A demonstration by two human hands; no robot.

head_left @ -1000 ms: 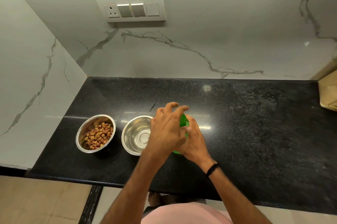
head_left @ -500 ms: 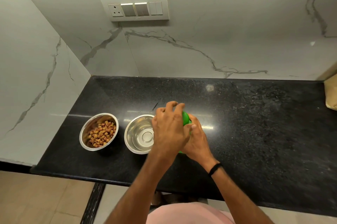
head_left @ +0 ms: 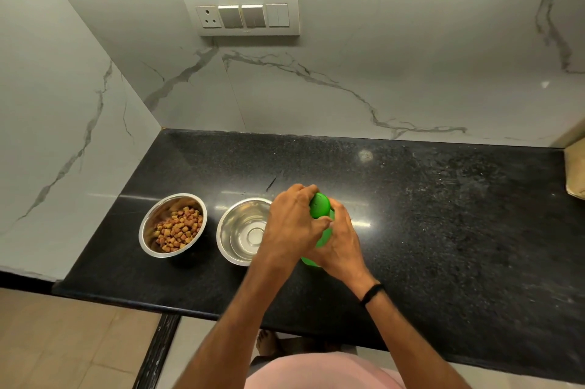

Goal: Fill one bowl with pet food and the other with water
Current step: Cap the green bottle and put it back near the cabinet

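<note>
Water step judged in hand: green bottle [head_left: 325, 238], beside empty bowl [head_left: 243, 230] toward worktop's [head_left: 443, 214] front-left corner, is held by right hand [head_left: 340, 241], cap [head_left: 319, 209] gripped by left hand [head_left: 294, 224]. Uncapping, then pouring, is needed next.

Left steel bowl [head_left: 157, 221] holds brown kibble [head_left: 179, 232]; right steel bowl [head_left: 238, 232] empty, just beside green bottle [head_left: 320, 210]

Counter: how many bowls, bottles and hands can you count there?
Bowls: 2, food bowl and other bowl
Bottles: 1, green bottle
Hands: 2, left hand and right hand, both gripping the bottle
Total: 5
</note>
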